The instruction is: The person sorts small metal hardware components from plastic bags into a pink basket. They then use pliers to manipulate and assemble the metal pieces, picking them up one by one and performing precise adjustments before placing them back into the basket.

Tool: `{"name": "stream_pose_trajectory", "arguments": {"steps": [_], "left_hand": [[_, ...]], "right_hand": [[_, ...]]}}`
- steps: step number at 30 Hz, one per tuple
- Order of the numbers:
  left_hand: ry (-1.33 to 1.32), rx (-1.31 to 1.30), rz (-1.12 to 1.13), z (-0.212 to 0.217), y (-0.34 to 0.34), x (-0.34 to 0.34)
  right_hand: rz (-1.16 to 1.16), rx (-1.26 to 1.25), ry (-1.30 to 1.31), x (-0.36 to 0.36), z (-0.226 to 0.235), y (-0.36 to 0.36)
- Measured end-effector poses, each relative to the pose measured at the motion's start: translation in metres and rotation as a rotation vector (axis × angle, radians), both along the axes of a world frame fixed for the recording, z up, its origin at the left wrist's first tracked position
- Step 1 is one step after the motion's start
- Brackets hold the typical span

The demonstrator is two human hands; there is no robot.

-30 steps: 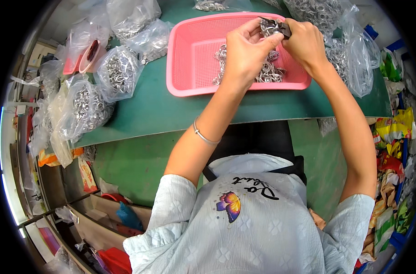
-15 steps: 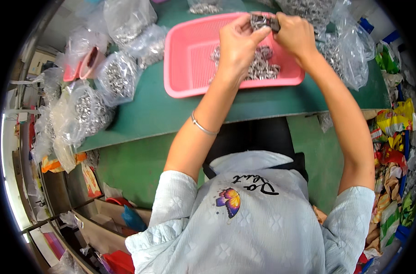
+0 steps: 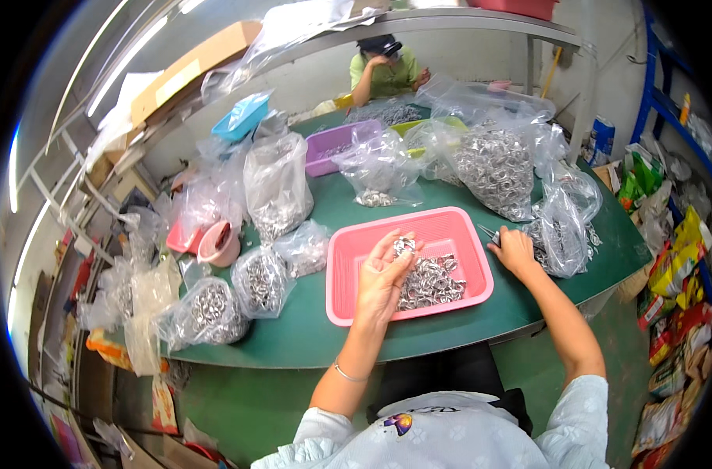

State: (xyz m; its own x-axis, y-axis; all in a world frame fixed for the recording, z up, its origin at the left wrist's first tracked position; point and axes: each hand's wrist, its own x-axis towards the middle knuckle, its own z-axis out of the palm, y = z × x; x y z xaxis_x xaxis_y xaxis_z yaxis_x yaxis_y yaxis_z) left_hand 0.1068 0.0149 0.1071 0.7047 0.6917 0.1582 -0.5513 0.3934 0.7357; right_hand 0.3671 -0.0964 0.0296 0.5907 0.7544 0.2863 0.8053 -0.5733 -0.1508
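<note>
Over the pink basket [image 3: 342, 266], my left hand [image 3: 378, 283] is closed around a few small shiny metal pieces [image 3: 403, 247], held at its fingertips. A heap of similar silver metal pieces [image 3: 430, 286] lies in the basket under and beside that hand. To the right of the basket, low over the green table, my right hand [image 3: 515, 252] is closed on a small pointed two-pronged hand tool [image 3: 493, 235]. Its thin metal prongs stick out toward the upper left; its dark grip is mostly hidden by the fingers.
Clear bags of metal parts [image 3: 496, 168] stand behind and right of the basket; more bags [image 3: 211, 313] sit at the left. A purple basket [image 3: 324, 152] is farther back. Across the table sits a person [image 3: 387, 74] in green. Colourful sacks [image 3: 676, 266] fill the right side.
My hands have parted. The right hand has moved from beside the left one to the table right of the basket. The view has tilted up, showing the table's far side.
</note>
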Motion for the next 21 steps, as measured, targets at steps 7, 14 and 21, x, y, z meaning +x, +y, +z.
{"name": "stream_pose_trajectory", "arguments": {"steps": [7, 14, 21], "left_hand": [[0.067, -0.025, -0.017, 0.003, -0.021, -0.020], [0.191, 0.133, 0.041, -0.001, -0.041, -0.033], [0.065, -0.048, -0.087, 0.001, -0.048, -0.042]], "right_hand": [[0.189, 0.358, -0.068, -0.004, 0.001, 0.003], [0.763, 0.539, 0.680, -0.148, 0.099, -0.004], [0.755, 0.613, 0.769, -0.159, 0.085, -0.006]]}}
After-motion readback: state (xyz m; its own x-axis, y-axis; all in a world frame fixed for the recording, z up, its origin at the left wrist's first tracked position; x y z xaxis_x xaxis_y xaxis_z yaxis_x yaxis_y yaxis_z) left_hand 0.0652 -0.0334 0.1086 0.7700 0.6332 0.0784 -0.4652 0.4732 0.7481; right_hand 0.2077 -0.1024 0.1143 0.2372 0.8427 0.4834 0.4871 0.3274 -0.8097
